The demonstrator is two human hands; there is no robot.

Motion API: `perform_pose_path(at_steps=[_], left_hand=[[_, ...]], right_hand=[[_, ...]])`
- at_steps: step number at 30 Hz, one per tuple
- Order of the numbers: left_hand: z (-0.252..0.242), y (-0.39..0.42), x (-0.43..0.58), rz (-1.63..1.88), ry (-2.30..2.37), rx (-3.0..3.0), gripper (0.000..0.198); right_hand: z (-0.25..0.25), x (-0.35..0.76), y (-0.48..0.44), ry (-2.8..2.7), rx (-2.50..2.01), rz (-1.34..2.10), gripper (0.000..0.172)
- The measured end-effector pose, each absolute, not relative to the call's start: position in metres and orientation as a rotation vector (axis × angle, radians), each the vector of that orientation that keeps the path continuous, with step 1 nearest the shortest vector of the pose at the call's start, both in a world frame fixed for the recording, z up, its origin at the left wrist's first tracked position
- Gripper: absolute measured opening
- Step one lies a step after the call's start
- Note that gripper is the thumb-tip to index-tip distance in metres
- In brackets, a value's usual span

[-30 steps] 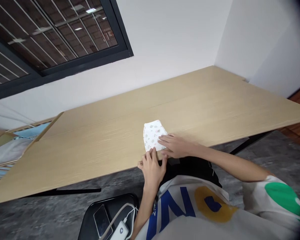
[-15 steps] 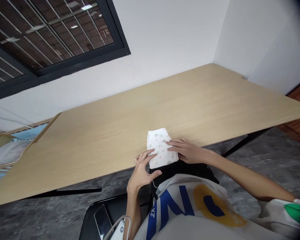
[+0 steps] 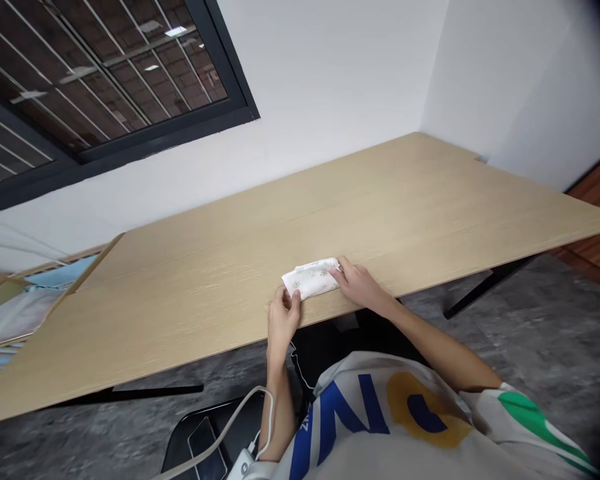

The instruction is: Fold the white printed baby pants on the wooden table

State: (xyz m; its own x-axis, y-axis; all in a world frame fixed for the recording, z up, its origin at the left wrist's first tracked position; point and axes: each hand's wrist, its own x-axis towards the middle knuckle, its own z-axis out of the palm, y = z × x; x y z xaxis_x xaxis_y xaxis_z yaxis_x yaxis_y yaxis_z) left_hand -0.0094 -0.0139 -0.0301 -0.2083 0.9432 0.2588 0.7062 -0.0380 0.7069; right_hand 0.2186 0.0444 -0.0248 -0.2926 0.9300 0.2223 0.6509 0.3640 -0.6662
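A white cloth (image 3: 314,277) with small printed figures lies folded into a narrow strip near the front edge of the table. My left hand (image 3: 284,315) pinches its left end, thumb on top and fingers curled beneath. At the other end, my right hand (image 3: 353,280) grips the cloth between thumb and fingers. The fingertips under the fabric are partly hidden.
The wooden table (image 3: 205,287) stretches left and right along the wall, below a barred window (image 3: 105,73). A crib-like frame with bedding (image 3: 25,313) stands at the left. Beside me a black chair (image 3: 185,437) holds a phone (image 3: 207,450) and a cabled white device (image 3: 241,465).
The cloth has gone from a flat, near-square shape to a narrower folded strip. Both hands, earlier resting on it with fingers spread, now grip its two ends.
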Motion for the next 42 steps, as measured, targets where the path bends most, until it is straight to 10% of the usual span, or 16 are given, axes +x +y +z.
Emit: perform_pose_path(at_steps=[14,29,35,42], left_hand=[[-0.033,0.013,0.015,0.813,1.939,2.404,0.054],[-0.034,0.009,-0.001,0.823,1.887,2.257,0.038],[-0.024,0.005,0.004,0.677,1.901,2.282,0.069],[-0.011,0.016,-0.004,0.864,1.892,2.228,0.030]], right_hand=[[-0.024,0.196,0.049,-2.297,-1.081,0.106,0.050],[-0.045,0.225,0.058,-2.488,-0.959,0.296,0.075],[-0.033,0.228,0.079,-2.535,-0.946,0.446,0.071],[-0.013,0.224,0.099,-2.399,-0.892,0.530,0.036]])
